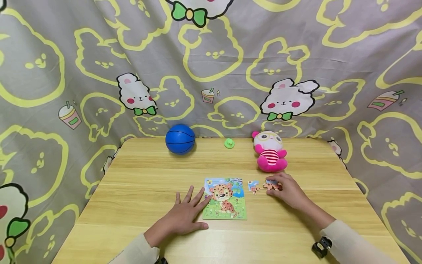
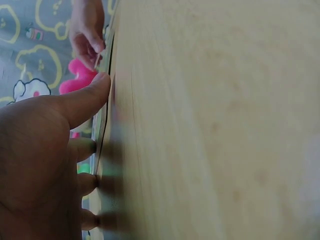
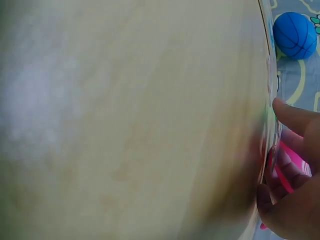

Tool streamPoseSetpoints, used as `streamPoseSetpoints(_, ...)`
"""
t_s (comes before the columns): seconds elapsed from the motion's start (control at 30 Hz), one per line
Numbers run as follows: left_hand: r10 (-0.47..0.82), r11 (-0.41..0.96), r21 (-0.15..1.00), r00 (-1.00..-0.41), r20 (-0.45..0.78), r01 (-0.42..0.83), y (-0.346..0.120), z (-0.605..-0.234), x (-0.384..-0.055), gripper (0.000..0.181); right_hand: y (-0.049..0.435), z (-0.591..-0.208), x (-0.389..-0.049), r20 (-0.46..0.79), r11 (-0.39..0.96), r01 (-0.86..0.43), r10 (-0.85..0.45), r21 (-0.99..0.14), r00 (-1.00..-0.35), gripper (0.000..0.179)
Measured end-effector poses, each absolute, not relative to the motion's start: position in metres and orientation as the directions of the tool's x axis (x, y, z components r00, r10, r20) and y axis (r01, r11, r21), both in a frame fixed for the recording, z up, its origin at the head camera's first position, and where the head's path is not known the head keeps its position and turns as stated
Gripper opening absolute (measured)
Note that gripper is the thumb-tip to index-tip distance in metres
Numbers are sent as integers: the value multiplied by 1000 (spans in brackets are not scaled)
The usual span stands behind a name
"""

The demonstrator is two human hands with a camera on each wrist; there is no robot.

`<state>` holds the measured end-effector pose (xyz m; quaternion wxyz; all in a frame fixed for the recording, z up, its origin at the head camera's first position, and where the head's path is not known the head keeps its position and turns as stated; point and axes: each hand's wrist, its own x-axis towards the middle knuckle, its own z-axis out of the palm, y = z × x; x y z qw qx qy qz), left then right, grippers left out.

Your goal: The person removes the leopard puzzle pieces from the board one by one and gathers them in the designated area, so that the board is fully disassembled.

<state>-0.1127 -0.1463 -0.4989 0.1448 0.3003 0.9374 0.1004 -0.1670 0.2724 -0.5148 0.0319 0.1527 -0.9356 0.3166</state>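
A square jigsaw puzzle (image 1: pixel 227 205) with a cartoon leopard lies flat in the middle of the table. My left hand (image 1: pixel 185 216) is spread flat beside it, its fingertips at the puzzle's left edge; in the left wrist view the left hand (image 2: pixel 40 160) has straight fingers against the surface. To the puzzle's right lies a loose puzzle piece (image 1: pixel 253 187) with blue and spotted printing. Just beyond that, my right hand (image 1: pixel 290 190) pinches another spotted puzzle piece (image 1: pixel 271 185) between thumb and fingers, partly covering it. In the right wrist view the right hand (image 3: pixel 295 175) hides most of its piece.
A blue basketball (image 1: pixel 180 139), a small green toy duck (image 1: pixel 229 143) and a pink and white plush toy (image 1: pixel 270 154) stand along the back of the wooden table (image 1: pixel 132 183). Behind them hangs a grey patterned curtain (image 1: pixel 224 66).
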Motion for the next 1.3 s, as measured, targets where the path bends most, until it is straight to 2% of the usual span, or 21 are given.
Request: streamPoseSetpoints(1.3, 587, 803, 270, -781, -213, 530, -146, -500, -113, 92, 277, -518, -178, 83, 741, -299, -314, -602, -946, 45)
